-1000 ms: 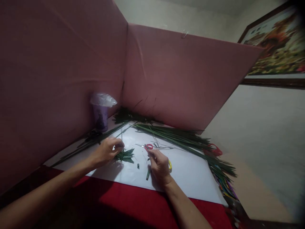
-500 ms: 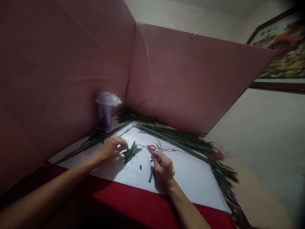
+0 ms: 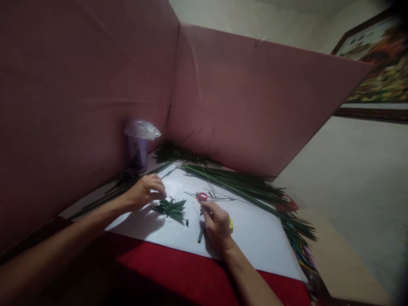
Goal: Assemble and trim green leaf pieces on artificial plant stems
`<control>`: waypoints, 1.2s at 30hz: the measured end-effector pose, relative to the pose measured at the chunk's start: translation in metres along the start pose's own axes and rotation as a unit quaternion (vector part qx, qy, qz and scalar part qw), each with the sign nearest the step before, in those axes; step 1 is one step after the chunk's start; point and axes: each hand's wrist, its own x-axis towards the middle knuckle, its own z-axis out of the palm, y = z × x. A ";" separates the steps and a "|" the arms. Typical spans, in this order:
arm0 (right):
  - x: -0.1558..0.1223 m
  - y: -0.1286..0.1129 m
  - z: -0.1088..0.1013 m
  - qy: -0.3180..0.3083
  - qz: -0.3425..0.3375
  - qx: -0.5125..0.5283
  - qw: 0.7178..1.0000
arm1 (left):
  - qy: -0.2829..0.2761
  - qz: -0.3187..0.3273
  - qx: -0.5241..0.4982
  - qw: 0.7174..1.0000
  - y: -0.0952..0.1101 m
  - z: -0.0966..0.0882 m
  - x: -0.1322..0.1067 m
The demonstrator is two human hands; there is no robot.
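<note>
My left hand [image 3: 145, 192] is curled in a pinch just left of a small green folded-leaf star [image 3: 171, 208] that lies on the white sheet [image 3: 251, 238]; whether the fingers touch it is unclear. My right hand [image 3: 216, 223] rests closed on the sheet, fingers bent, with a yellow object [image 3: 230, 222] showing at its right edge. Small red-handled scissors [image 3: 200, 196] lie just beyond its fingertips. A short green leaf strip [image 3: 200, 235] lies beside that hand's left side.
Long green leaf blades [image 3: 242, 185] stretch across the back of the sheet to the right. A purple cup with plastic wrap [image 3: 137, 146] stands in the corner of the pink cloth screen [image 3: 223, 93]. A second red pair of scissors [image 3: 288, 205] lies among the leaves. Red cloth [image 3: 178, 276] covers the near edge.
The leaf star has turned and shifted on the sheet near my left hand. My right hand stayed almost still. The view moved a little.
</note>
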 end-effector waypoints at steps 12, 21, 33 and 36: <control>0.000 -0.001 0.001 -0.007 0.004 -0.001 1.000 | -0.090 0.020 -0.035 0.995 0.016 0.004 0.014; 0.025 -0.039 0.005 -0.091 0.089 0.005 0.992 | -0.096 0.065 -0.029 0.993 0.002 0.004 0.002; 0.060 -0.045 0.042 -0.274 0.140 -0.070 0.949 | -0.088 0.075 -0.025 0.993 -0.005 0.009 0.001; 0.057 -0.032 0.047 -0.259 0.174 -0.033 0.949 | -0.042 0.072 -0.019 0.996 -0.007 0.011 0.003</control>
